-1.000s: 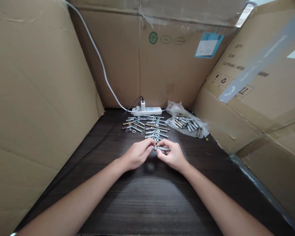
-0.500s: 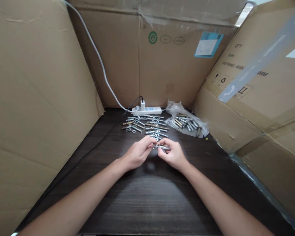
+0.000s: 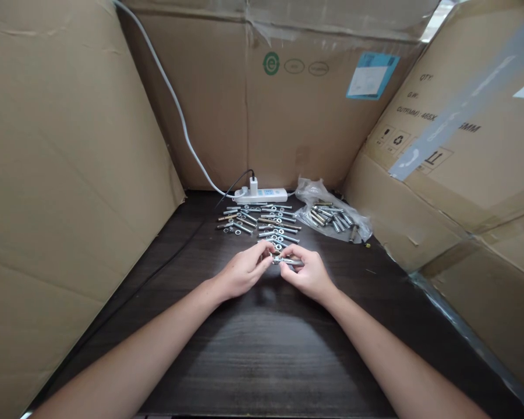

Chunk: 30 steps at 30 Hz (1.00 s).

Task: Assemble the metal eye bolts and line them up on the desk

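Left fingertips have parted slightly compared with half a second ago, baring more of the metal nut (image 3: 276, 260); the right hand has barely moved.

Head view: the right hand (image 3: 308, 274) grips a silvery bolt (image 3: 292, 262) between thumb and fingers, its shaft lying roughly level, above the near middle of the dark table (image 3: 262, 361). The nut sits toward the bolt's left end, between the two hands. Thumb and bent fingers of the left hand (image 3: 243, 272) are at that end; whether they pinch it, I cannot tell.

Just beyond the hands, loose bolts (image 3: 279, 227) and washers (image 3: 238, 233) lie in two groups. Behind them is a white power strip (image 3: 271, 195) with a white plug (image 3: 254, 186) in it. To the right, a clear plastic bag (image 3: 308, 189) carries more bolts. Cardboard panels (image 3: 209, 105) stand around the back and sides.
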Motion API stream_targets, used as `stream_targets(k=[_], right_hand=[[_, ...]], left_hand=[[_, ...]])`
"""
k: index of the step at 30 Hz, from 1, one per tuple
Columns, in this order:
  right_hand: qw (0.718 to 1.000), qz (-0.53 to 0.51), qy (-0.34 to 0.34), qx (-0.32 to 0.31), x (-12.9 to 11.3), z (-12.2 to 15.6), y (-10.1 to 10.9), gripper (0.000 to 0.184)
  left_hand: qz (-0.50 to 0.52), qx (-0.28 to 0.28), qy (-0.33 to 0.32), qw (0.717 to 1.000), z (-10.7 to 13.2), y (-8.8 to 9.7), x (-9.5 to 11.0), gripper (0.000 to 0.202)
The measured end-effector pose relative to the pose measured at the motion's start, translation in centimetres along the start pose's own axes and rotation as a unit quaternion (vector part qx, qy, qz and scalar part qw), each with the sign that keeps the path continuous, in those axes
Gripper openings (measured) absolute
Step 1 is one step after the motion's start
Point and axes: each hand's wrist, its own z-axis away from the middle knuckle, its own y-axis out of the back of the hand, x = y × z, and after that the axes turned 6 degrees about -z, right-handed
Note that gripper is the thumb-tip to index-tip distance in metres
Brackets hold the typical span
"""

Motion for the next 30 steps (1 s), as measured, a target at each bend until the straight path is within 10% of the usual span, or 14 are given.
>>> stream_targets(k=[30], right_hand=[[1.000, 0.019, 0.010, -0.004, -0.23, 0.10, -0.01, 0.011]], left_hand=[[-0.035, 0.011, -0.066, 0.997, 0.14, 0.39, 0.54, 0.015]])
